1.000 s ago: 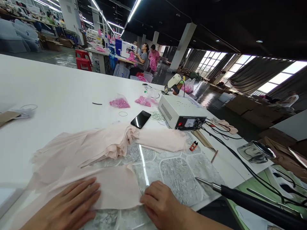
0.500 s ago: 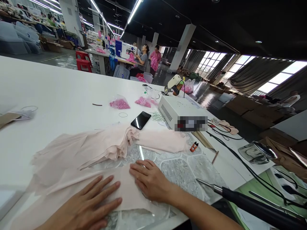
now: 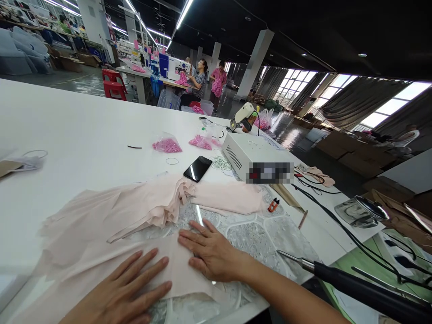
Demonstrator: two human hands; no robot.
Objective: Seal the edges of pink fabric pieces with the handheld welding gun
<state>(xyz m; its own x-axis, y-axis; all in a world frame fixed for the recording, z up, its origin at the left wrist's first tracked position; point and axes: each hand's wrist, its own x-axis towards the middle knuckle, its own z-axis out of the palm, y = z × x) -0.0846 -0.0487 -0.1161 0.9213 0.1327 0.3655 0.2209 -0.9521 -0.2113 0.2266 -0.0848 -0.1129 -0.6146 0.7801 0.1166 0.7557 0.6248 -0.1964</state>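
A pale pink fabric piece point(image 3: 184, 281) lies flat on a grey marbled mat point(image 3: 253, 238) near the table's front edge. My left hand point(image 3: 124, 288) rests on it palm down with fingers spread. To its right, my right hand point(image 3: 209, 252) also lies on the fabric, its fingers extended and somewhat apart. Behind them are a heap of similar fabric point(image 3: 135, 202) and a folded stack point(image 3: 229, 198). Orange thread snips point(image 3: 273, 205) sit to the right of the stack. A black-handled tool with a metal tip point(image 3: 354, 281) extends in from the lower right.
Beyond the fabric are a black phone point(image 3: 197, 168), bags of pink pieces point(image 3: 168, 144), and a white electrical box point(image 3: 256, 155) with black cables. A lidded glass jar point(image 3: 359, 211) stands at the right edge. People work at sewing machines in the background.
My right hand has shifted slightly up and left on the fabric, with its fingers a little more spread. My left hand stays nearly in place. The view has tilted slightly.
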